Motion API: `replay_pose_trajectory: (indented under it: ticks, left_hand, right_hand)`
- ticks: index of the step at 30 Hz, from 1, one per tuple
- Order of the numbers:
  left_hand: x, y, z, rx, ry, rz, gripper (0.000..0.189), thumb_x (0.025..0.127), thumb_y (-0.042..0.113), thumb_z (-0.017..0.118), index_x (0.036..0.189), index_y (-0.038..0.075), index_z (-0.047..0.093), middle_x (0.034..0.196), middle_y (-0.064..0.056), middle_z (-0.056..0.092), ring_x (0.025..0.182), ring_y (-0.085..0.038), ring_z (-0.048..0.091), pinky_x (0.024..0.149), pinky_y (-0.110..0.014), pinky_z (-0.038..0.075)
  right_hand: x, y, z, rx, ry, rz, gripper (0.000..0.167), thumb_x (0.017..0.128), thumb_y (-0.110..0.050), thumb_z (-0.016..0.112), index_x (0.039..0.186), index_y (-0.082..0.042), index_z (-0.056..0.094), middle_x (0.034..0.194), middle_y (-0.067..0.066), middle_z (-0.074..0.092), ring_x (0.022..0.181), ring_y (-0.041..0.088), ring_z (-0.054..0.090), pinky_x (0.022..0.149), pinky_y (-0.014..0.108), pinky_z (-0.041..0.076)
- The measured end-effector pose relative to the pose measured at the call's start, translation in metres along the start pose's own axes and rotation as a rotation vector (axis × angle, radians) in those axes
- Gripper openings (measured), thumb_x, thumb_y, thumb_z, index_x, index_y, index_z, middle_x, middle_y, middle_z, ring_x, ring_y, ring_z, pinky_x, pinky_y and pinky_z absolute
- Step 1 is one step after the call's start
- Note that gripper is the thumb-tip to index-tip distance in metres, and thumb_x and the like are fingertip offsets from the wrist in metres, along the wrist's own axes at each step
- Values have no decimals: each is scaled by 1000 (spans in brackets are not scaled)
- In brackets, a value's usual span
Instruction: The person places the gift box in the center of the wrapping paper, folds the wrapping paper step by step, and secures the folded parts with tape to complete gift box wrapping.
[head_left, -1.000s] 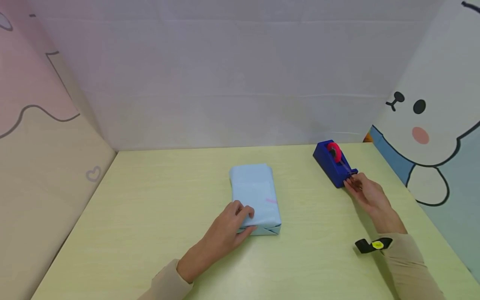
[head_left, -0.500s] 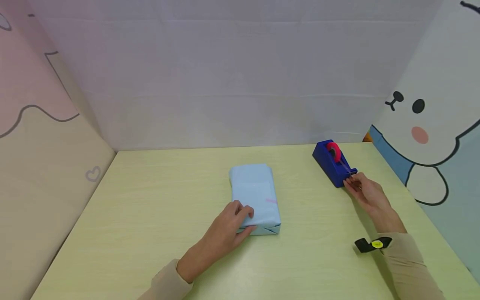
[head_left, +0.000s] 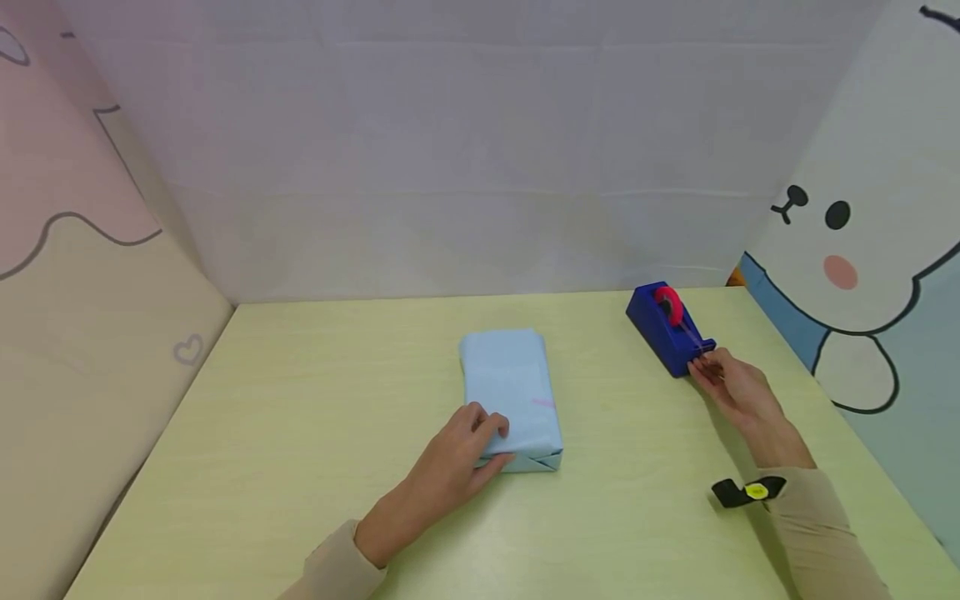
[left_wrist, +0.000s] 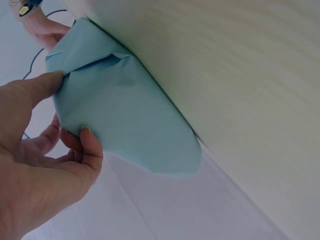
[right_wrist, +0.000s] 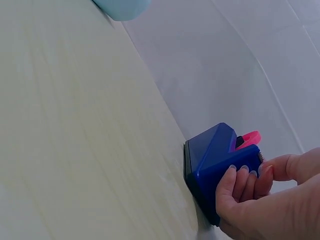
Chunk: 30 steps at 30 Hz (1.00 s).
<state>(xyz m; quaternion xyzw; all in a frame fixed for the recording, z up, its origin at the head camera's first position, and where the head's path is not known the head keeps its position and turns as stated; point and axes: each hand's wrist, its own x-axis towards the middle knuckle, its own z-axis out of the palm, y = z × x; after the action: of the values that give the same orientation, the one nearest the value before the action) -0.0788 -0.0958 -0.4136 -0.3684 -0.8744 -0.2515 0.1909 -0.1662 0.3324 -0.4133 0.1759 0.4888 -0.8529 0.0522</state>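
Observation:
A box-shaped parcel in light blue paper (head_left: 510, 367) lies mid-table, a short pink mark on its top. My left hand (head_left: 450, 458) holds its near left end, fingers curled over the top and thumb against the folded end. The left wrist view shows the folded paper flap (left_wrist: 105, 62) beside the thumb. To the right stands a blue tape dispenser (head_left: 663, 333) with a pink roll (head_left: 670, 305). At its toothed cutter (right_wrist: 261, 157) my right hand (head_left: 742, 400) pinches the tape end between thumb and index finger, other fingers curled against the dispenser's front.
The pale wood table (head_left: 315, 400) meets a white sheet wall (head_left: 465, 167) at the back. Printed panels stand on both sides, the right one (head_left: 885, 350) with a cartoon face. A black strap with a yellow marker (head_left: 756, 491) sits at the right cuff.

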Motion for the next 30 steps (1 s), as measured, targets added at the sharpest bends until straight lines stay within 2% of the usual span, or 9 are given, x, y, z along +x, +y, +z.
replay_pose_trajectory:
  ticks: [10, 14, 17, 18, 20, 22, 24, 27, 30]
  left_hand:
    - [1, 2, -2, 2, -2, 2, 35, 83, 18, 88, 105, 10, 62, 90, -3, 48, 77, -13, 43, 64, -23, 43]
    - [1, 2, -2, 0, -5, -4, 35, 84, 18, 88, 105, 10, 62, 90, -3, 48, 77, -13, 43, 64, -23, 44]
    - [0, 2, -2, 0, -6, -11, 35, 83, 18, 88, 105, 10, 62, 90, -3, 48, 77, -13, 43, 64, -23, 44]
    - [0, 2, -1, -1, -6, -13, 35, 83, 18, 88, 105, 10, 62, 90, -3, 48, 77, -13, 43, 64, -23, 44]
    - [-1, 2, -1, -2, -4, -15, 35, 83, 18, 88, 105, 10, 62, 90, -3, 48, 78, -13, 44, 64, -23, 44]
    - [-2, 2, 0, -4, 0, -14, 35, 83, 17, 88, 104, 10, 61, 91, -3, 48, 78, -13, 44, 64, -23, 45]
    - [-2, 2, 0, -2, 3, -11, 35, 83, 18, 88, 104, 10, 61, 91, -3, 48, 78, -13, 44, 65, -23, 44]
    - [-1, 3, 0, 6, 8, -4, 35, 83, 17, 88, 105, 10, 61, 91, -3, 48, 78, -13, 44, 65, -22, 44]
    - [0, 3, 0, 13, 11, 0, 36, 83, 17, 88, 105, 10, 62, 91, -3, 48, 77, -13, 43, 64, -23, 43]
  right_hand:
    - [-2, 1, 2, -38, 7, -27, 25, 106, -5, 49, 87, -2, 64, 95, 4, 59, 86, 12, 67, 84, 23, 58]
    - [0, 2, 2, -75, 36, -45, 23, 105, -4, 52, 87, -4, 66, 95, 3, 60, 86, 11, 66, 84, 23, 58]
    - [2, 5, 3, -129, 79, -51, 12, 103, -3, 53, 101, -1, 64, 104, 4, 56, 87, 9, 65, 84, 22, 57]
    - [3, 6, 3, -157, 83, -43, 13, 103, -3, 52, 111, 2, 61, 109, 5, 54, 87, 8, 65, 85, 22, 57]
    - [4, 7, 4, -190, 82, -8, 27, 104, -3, 51, 130, 4, 50, 118, 7, 48, 89, 6, 65, 87, 22, 57]
    - [4, 7, 4, -195, 65, 22, 33, 104, -4, 50, 135, 4, 44, 123, 9, 42, 91, 6, 65, 89, 23, 56]
    - [2, 4, 4, -189, 38, 37, 27, 105, -5, 51, 131, 2, 49, 124, 9, 41, 92, 7, 65, 91, 24, 56]
    - [-1, -1, 3, -135, 1, 48, 7, 104, -7, 55, 109, -2, 58, 117, 8, 46, 93, 11, 66, 92, 26, 56]
    - [-3, -4, 3, -135, -46, 80, 4, 103, -8, 59, 107, -6, 58, 111, 6, 52, 93, 14, 68, 93, 29, 56]
